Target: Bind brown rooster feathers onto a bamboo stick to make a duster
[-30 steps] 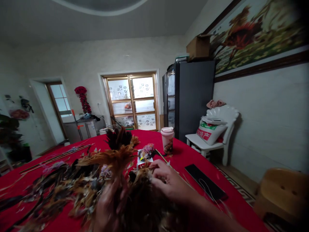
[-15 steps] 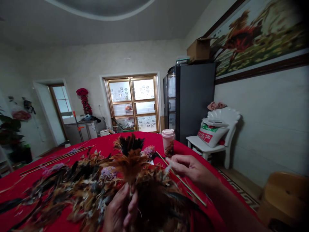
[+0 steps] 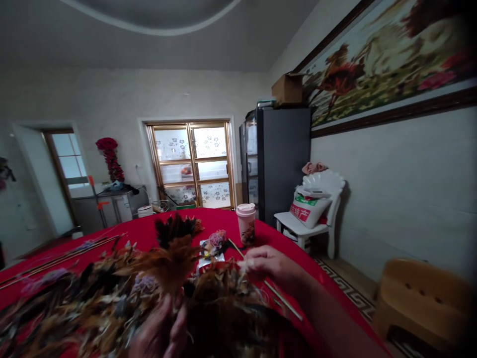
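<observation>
My left hand (image 3: 160, 330) sits at the bottom of the view, fingers closed around the base of a bunch of brown and orange feathers (image 3: 175, 261) that stands up in front of me. My right hand (image 3: 268, 263) is pinched shut on a thin pale stick (image 3: 276, 293) that runs slantwise across the red table (image 3: 261, 233), beside the feather bunch. Fine white thread or down shows at its fingertips. A big heap of dark and rust feathers (image 3: 74, 303) covers the table to the left.
A pink lidded cup (image 3: 246, 223) stands past my right hand, next to a small packet with pink bits (image 3: 212, 243). Long thin sticks (image 3: 55, 253) lie at far left. A white chair with a sack (image 3: 311, 209), a dark fridge (image 3: 276, 159) and a wooden stool (image 3: 425, 298) stand to the right.
My right hand went from the feather bunch out to the right, then drew back toward the bunch with the stick. The view swung slightly right, and the black phone went out of sight.
</observation>
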The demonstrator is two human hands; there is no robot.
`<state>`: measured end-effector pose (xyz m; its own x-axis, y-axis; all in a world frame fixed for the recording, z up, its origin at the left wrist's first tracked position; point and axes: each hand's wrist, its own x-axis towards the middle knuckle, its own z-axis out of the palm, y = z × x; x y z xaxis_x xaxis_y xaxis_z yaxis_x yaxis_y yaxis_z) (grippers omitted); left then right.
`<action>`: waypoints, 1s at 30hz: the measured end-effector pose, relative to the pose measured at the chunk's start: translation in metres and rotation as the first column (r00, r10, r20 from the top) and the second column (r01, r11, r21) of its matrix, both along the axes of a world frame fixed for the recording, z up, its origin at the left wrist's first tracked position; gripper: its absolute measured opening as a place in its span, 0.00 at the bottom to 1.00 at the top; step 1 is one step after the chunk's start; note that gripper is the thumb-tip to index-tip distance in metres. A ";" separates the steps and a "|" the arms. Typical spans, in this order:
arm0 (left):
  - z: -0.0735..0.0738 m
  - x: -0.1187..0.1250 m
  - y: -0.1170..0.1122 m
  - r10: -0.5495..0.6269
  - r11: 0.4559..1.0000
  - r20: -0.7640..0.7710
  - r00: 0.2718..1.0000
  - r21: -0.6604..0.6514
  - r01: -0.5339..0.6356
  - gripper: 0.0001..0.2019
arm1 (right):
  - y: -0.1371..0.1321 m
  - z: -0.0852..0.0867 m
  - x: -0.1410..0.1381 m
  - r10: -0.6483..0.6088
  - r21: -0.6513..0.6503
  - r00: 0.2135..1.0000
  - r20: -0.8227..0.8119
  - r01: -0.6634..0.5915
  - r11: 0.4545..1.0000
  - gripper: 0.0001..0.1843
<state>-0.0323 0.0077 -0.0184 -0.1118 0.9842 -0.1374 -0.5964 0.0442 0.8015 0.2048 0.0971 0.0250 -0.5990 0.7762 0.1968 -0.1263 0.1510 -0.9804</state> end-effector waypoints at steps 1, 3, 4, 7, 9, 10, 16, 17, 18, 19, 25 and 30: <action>-0.001 0.005 -0.001 -0.010 1.000 -0.008 1.000 0.010 0.010 0.15 | -0.008 -0.003 -0.009 0.069 -0.043 0.998 -0.007 -0.069 0.997 0.14; -0.002 0.016 -0.005 0.007 1.000 -0.031 0.999 0.004 -0.007 0.14 | -0.024 -0.011 -0.027 0.165 -0.142 0.986 -0.034 -0.168 0.975 0.12; -0.003 0.021 -0.007 0.025 1.000 -0.053 0.998 -0.009 -0.025 0.14 | -0.031 -0.015 -0.034 0.195 -0.195 0.980 -0.045 -0.200 0.960 0.11; -0.003 0.033 -0.015 0.155 0.984 -0.112 0.982 -0.068 -0.163 0.10 | -0.047 -0.023 -0.052 0.206 -0.324 0.974 -0.093 -0.225 0.919 0.09; -0.003 0.038 -0.018 0.219 0.970 -0.115 0.969 -0.081 -0.229 0.13 | -0.053 -0.024 -0.059 0.158 -0.366 0.980 -0.123 -0.193 0.911 0.08; -0.003 0.039 -0.019 0.229 0.968 -0.110 0.967 -0.078 -0.238 0.13 | -0.055 -0.023 -0.060 0.132 -0.378 0.983 -0.129 -0.172 0.910 0.08; -0.006 0.045 -0.018 0.154 0.976 -0.090 0.984 -0.139 -0.166 0.12 | -0.059 -0.018 -0.063 0.043 -0.405 0.995 -0.093 -0.077 0.911 0.10; -0.007 0.046 -0.017 0.148 0.977 -0.090 0.985 -0.141 -0.159 0.12 | -0.060 -0.019 -0.063 0.038 -0.405 0.996 -0.082 -0.068 0.912 0.11; -0.008 0.046 -0.016 0.143 0.978 -0.090 0.986 -0.138 -0.154 0.13 | -0.060 -0.020 -0.063 0.031 -0.405 0.997 -0.074 -0.058 0.912 0.12; -0.009 0.047 -0.015 0.136 0.980 -0.087 0.987 -0.136 -0.147 0.13 | -0.060 -0.021 -0.064 0.028 -0.401 0.997 -0.069 -0.054 0.915 0.13; -0.007 0.042 -0.011 -0.062 0.998 -0.081 0.995 -0.036 0.060 0.14 | -0.060 -0.025 -0.065 -0.037 -0.122 0.999 -0.006 0.036 0.992 0.23; -0.004 0.035 -0.009 -0.172 0.985 -0.089 0.981 -0.042 0.169 0.19 | -0.064 -0.017 -0.064 0.024 -0.101 0.997 -0.072 -0.031 0.994 0.17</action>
<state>0.0025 -0.0010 -0.0228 0.0437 0.9848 -0.1679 -0.5020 0.1670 0.8486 0.1404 0.0334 0.0081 -0.6077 0.7779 0.1599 -0.1983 0.0463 -0.9791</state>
